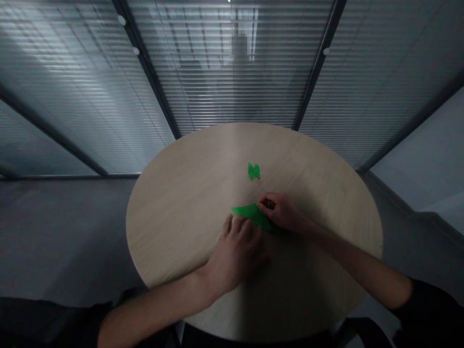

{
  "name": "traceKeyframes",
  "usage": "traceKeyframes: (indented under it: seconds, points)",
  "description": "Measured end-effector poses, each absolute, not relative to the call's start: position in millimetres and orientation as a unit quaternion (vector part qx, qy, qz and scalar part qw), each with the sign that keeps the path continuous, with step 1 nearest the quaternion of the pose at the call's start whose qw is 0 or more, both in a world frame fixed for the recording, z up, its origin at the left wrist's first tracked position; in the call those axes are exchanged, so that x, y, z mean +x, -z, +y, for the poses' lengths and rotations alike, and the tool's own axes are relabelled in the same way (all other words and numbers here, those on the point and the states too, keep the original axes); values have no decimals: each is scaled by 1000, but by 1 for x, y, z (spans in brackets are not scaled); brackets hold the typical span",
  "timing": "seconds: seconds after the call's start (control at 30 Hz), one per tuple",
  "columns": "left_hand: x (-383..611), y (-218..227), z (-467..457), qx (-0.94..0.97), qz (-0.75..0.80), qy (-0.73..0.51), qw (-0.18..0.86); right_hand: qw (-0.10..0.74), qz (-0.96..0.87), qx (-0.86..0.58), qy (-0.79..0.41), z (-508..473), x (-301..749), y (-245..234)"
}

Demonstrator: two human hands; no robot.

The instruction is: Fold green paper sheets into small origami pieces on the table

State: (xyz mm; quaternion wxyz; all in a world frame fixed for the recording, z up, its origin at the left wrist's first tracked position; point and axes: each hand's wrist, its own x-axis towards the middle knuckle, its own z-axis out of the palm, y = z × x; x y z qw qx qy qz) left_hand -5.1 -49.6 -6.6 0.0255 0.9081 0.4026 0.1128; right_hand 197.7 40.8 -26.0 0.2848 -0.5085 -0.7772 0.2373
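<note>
A folded piece of green paper point(250, 211) lies on the round wooden table point(174, 203), between my two hands. My right hand point(282, 210) pinches its right part, with thumb and fingertips together. From the near side, my left hand point(237, 249) rests with its fingers apart, the fingertips at the paper's lower edge. Part of that edge is hidden behind the left fingers. Farther back on the table sits a small green folded paper butterfly point(253, 170), touched by neither hand.
Glass partitions with horizontal blinds point(232, 96) and dark frames stand behind the table's far edge. A dark chair part point(362, 331) shows at the lower right. Grey floor point(72, 232) lies to the left.
</note>
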Motion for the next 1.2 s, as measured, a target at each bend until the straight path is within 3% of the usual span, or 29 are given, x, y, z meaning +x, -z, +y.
traceKeyframes:
  seconds: [0.43,0.77,1.2]
  points:
    - [-1,14,-44,907,408,-101,-6,281,-777,-512,-236,42,198,27]
    - [-15,-7,-50,870,488,-37,63,278,-772,-515,-246,41,198,28]
    - [6,16,-37,911,397,-104,-32,282,-775,-503,-259,42,199,28]
